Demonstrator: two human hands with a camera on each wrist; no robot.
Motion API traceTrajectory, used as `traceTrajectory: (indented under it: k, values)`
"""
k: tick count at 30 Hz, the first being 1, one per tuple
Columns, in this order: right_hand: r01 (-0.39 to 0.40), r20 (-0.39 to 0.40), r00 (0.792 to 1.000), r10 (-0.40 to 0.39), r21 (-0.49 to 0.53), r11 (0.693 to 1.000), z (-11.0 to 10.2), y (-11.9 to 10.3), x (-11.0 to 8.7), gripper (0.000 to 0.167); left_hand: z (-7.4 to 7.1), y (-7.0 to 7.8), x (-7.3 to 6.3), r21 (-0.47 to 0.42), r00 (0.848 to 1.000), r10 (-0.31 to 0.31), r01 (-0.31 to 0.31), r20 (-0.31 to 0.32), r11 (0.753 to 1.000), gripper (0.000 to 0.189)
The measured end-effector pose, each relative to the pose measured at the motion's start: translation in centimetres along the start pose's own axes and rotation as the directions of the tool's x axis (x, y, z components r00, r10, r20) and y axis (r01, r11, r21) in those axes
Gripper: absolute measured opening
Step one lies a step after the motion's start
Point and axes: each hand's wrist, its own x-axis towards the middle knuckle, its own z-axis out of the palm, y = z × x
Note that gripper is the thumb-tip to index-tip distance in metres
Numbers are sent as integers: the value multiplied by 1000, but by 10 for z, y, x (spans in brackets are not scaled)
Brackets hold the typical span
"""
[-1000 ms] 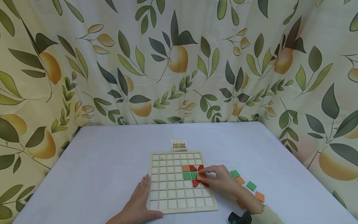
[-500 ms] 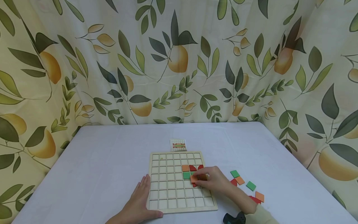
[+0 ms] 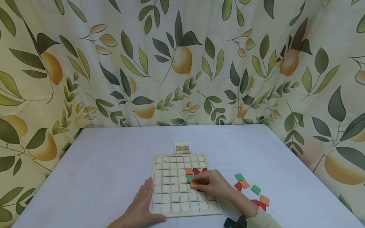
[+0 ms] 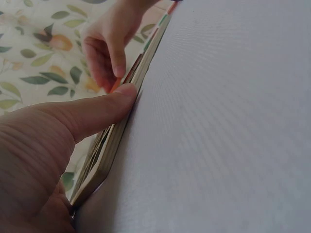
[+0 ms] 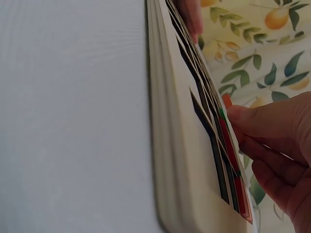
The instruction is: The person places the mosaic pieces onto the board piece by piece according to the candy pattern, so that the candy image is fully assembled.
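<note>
A wooden grid board (image 3: 175,198) lies on the white table. My left hand (image 3: 139,204) rests at its near left corner, fingers straight along the left edge and thumb against the near edge. Between thumb and fingers, my right hand (image 3: 218,185) pinches an orange square tile (image 3: 193,183), tilted over the board just below a green tile (image 3: 189,178). The right wrist view also shows this orange tile (image 5: 227,101) at the thumb tip. Another orange tile (image 3: 189,171) and rounded red tiles (image 3: 196,171) sit in cells farther up. My right hand partly hides other placed tiles.
Behind the board lies a small pattern card (image 3: 182,148). Loose tiles are scattered to the right, among them a green tile (image 3: 256,189), an orange tile (image 3: 264,200) and a red tile (image 3: 238,186). A leaf-and-fruit curtain (image 3: 182,95) hangs behind the table.
My right hand has moved left across the board with the orange tile, from the right-hand columns to beside the left green tile. My left hand has stayed in place.
</note>
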Motion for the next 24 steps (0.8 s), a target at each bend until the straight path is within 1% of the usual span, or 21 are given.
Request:
traceTrajectory:
  k: [6,12,24]
  values:
    - [42,-10,999,-42,-8,999,1,0,0,19,0,-1,0,5,1000,9,-9,-5,1000,132]
    - [48,3,999,-48,-1,999,3,0,0,19,1,-1,0,7,1000,8,-8,-2,1000,132]
    - [105,1,994,-105,-17,994,5,3,-1,19,1,-2,1,16,1000,2,-2,-3,1000,133]
